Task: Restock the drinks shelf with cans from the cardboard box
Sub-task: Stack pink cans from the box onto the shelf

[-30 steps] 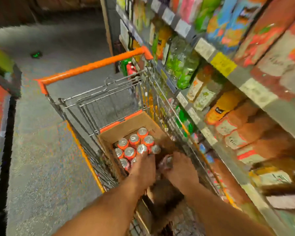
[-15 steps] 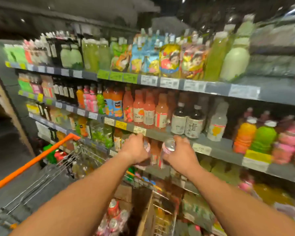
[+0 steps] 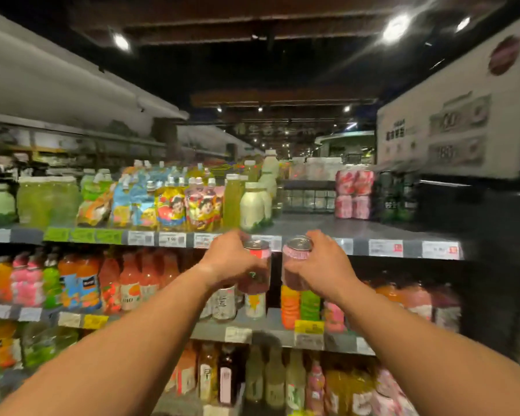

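My left hand (image 3: pixel 227 261) grips an upright red and pink can (image 3: pixel 256 265) with a silver top. My right hand (image 3: pixel 323 265) grips a second, similar can (image 3: pixel 294 259). Both cans are held side by side, a small gap apart, just in front of the price-label edge of the top shelf (image 3: pixel 373 228). The shelf surface behind the cans is bare grey metal. Pink cans in shrink-wrapped packs (image 3: pixel 353 193) stand at the back of that shelf. The cardboard box and the trolley are out of view.
Juice pouches (image 3: pixel 174 202) and green and white bottles (image 3: pixel 252 205) fill the top shelf's left part. Lower shelves (image 3: pixel 252 328) are packed with bottles. A dark panel with a white sign (image 3: pixel 451 121) bounds the shelf on the right.
My hands left the cardboard box in the trolley, each lifting a can. They rose past the middle shelf to the top shelf's edge, and my view tilted up away from the trolley.
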